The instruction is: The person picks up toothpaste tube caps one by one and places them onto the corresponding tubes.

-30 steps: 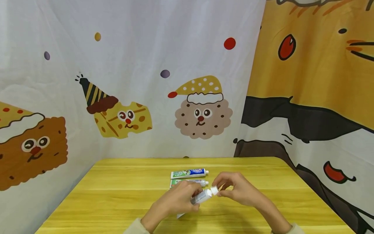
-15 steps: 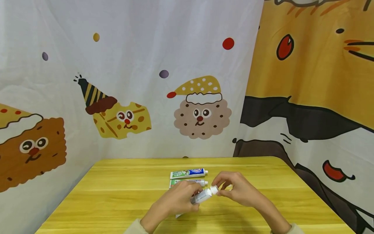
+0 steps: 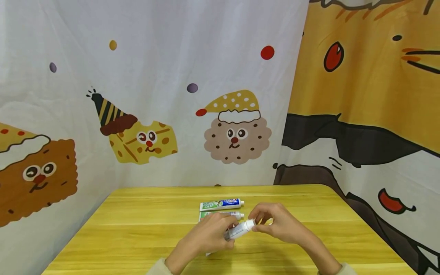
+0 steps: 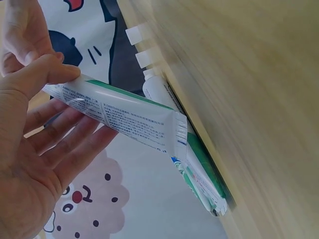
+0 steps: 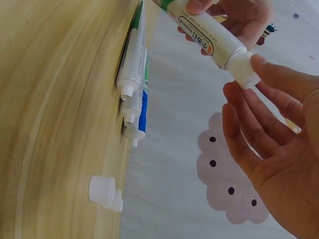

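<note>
My left hand [image 3: 214, 230] holds a white and green toothpaste tube [image 5: 207, 37], its neck end tilted up toward the right. Thumb and fingers of my right hand [image 3: 280, 223] pinch a white screw cap [image 5: 243, 70], which sits against the tube's mouth. Whether its thread has caught cannot be seen. In the left wrist view, the tube's flat printed side [image 4: 119, 112] and crimped tail are visible beyond the left palm [image 4: 37, 134].
Beyond the hands lie a green-and-blue toothpaste tube [image 3: 221, 204], a second tube [image 3: 235, 215] and another white tube [image 5: 130, 67], all with bare nozzles. Two loose white caps [image 5: 101, 189] stand on the wooden table [image 3: 137, 229]. A cartoon-print cloth [image 3: 154, 76] hangs behind.
The cap, earlier held slightly apart from the tube's mouth, has moved left onto it. The left hand and the tubes on the table stay in place.
</note>
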Action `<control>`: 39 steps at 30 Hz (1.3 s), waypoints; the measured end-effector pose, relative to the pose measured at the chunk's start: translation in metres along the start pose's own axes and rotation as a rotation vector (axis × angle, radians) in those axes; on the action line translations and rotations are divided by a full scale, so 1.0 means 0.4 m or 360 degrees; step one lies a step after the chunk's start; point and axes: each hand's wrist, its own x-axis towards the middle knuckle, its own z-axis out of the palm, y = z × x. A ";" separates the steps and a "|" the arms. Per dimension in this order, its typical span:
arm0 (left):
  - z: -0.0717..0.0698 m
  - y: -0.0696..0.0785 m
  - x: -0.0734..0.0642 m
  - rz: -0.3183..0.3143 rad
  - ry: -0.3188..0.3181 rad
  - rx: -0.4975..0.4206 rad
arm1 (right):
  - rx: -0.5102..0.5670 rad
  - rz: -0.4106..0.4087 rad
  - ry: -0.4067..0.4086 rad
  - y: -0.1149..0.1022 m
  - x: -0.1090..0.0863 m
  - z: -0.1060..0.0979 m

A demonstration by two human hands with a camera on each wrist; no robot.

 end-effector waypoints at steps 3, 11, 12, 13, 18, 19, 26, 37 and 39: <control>0.000 -0.001 0.000 0.0009 0.0013 0.0039 | -0.0022 0.0017 -0.0001 0.002 0.001 0.000; -0.001 -0.001 -0.002 0.0009 0.0007 0.0057 | -0.0101 0.0045 -0.0008 0.008 0.000 0.004; -0.001 -0.001 -0.002 0.0009 0.0008 0.0059 | -0.0113 0.0055 -0.0005 0.009 -0.001 0.005; -0.001 0.000 -0.002 0.0008 0.0008 0.0062 | -0.0124 0.0063 -0.0002 0.010 -0.001 0.006; -0.002 0.001 -0.002 -0.0005 -0.0010 0.0058 | -0.0157 0.0072 0.0015 0.013 0.000 0.010; -0.002 0.002 -0.002 -0.0010 -0.0016 0.0055 | -0.0162 0.0066 0.0020 0.013 0.000 0.011; -0.001 0.001 -0.001 -0.0002 -0.0010 0.0066 | -0.0305 0.0095 0.0068 0.006 -0.003 0.008; -0.004 -0.001 -0.003 -0.0015 -0.0019 0.0059 | -0.0184 0.0000 0.0047 0.001 -0.009 -0.006; -0.005 0.000 -0.002 -0.0015 -0.0017 0.0058 | -0.0160 -0.0066 0.0041 0.002 -0.007 -0.003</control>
